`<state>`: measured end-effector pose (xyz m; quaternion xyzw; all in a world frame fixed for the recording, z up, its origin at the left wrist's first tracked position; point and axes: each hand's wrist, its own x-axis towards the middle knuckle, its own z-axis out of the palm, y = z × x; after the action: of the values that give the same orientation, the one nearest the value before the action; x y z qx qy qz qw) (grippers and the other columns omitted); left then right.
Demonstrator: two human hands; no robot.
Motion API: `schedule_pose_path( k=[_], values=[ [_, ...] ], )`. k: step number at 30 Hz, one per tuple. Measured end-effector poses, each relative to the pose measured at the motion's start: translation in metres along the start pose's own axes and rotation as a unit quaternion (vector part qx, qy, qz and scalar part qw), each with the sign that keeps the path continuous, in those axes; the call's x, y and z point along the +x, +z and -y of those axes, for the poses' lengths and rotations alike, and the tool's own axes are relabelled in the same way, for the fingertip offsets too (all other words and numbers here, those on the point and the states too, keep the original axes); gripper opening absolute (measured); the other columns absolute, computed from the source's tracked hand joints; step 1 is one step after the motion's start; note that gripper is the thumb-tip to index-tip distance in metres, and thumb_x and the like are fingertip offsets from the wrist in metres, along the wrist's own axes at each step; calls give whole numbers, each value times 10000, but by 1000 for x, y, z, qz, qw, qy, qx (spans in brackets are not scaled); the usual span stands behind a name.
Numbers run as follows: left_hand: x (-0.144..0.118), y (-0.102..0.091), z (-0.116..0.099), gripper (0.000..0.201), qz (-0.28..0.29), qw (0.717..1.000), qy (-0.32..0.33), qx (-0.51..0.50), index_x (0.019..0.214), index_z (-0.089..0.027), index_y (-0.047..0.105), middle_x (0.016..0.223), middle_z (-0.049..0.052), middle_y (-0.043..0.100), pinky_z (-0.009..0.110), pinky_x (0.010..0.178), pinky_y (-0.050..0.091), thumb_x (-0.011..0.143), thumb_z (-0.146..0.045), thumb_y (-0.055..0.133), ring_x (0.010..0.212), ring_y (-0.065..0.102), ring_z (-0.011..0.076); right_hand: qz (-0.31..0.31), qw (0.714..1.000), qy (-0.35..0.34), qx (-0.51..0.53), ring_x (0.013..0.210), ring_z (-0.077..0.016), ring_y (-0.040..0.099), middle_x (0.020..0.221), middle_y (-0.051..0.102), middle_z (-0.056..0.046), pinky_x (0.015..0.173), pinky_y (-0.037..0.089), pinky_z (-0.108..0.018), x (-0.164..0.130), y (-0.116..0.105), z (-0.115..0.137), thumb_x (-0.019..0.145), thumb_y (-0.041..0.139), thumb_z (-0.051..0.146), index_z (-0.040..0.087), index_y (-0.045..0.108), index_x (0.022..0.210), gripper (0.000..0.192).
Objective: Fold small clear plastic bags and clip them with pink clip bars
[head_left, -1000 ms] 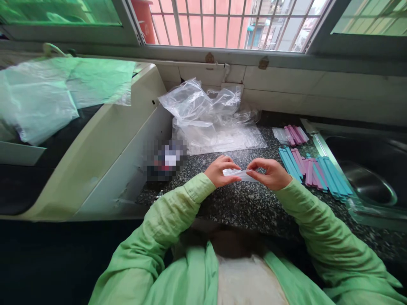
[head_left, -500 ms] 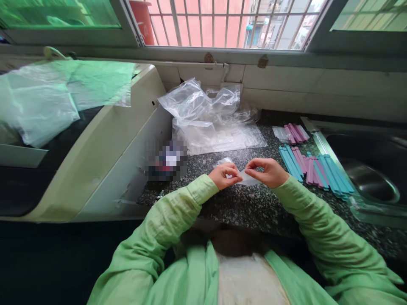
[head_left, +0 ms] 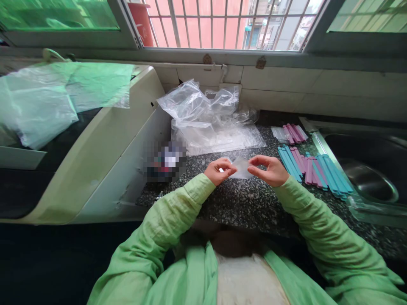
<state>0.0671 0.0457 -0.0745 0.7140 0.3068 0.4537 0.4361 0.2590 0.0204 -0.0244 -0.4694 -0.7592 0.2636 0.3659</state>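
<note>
Between my hands a small clear plastic bag (head_left: pixel 241 168) is stretched just above the speckled dark counter (head_left: pixel 235 203). My left hand (head_left: pixel 219 170) pinches its left side between thumb and fingers. On the opposite side, my right hand (head_left: pixel 269 170) pinches the bag's other edge. To the right of my right hand lie several flat teal sticks (head_left: pixel 333 176) and purple sticks (head_left: pixel 309 170) in rows. Behind them, a further bunch of purple sticks (head_left: pixel 294 134) rests on small clear packaging (head_left: pixel 280 134).
Crumpled clear plastic bags (head_left: pixel 197 110) are heaped against the tiled wall. A metal sink (head_left: pixel 369 182) bounds the counter on the right. At left stands a large cream-coloured machine (head_left: pixel 127 127) with plastic sheets (head_left: pixel 41 106) on top. A blurred-out object (head_left: pixel 167 162) sits beside it.
My hands have drawn slightly apart, and more of the small bag now shows flat between them. Both hands keep their pinch on it.
</note>
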Motion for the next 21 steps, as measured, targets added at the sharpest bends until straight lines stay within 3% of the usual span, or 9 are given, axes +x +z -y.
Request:
schedule_pose_path(
  k=[8,16,21],
  values=[
    [0,2,1,389,-9,1000,5,-4,577,-134,648,570,7,521,231,551,390,677,-508,619,552,444,78,-37,999,-6,-15,557,-115,528,581,605,-10,560,443,-247,-3,4,4,736,552,349,172,582,613,218],
    [-1,1,-1,389,8,1000,8,12,592,-125,648,582,11,517,232,559,390,701,-496,601,564,448,81,-23,999,-19,-31,537,-106,504,571,586,-5,541,421,-237,-3,1,6,740,543,318,174,568,612,195],
    [-1,-1,-2,449,16,1000,-18,2,785,-122,668,629,7,522,229,571,397,631,-543,640,588,442,82,-12,998,-38,-45,539,-106,501,573,580,-6,532,416,-239,-3,1,7,744,532,307,176,565,615,186]
  ],
)
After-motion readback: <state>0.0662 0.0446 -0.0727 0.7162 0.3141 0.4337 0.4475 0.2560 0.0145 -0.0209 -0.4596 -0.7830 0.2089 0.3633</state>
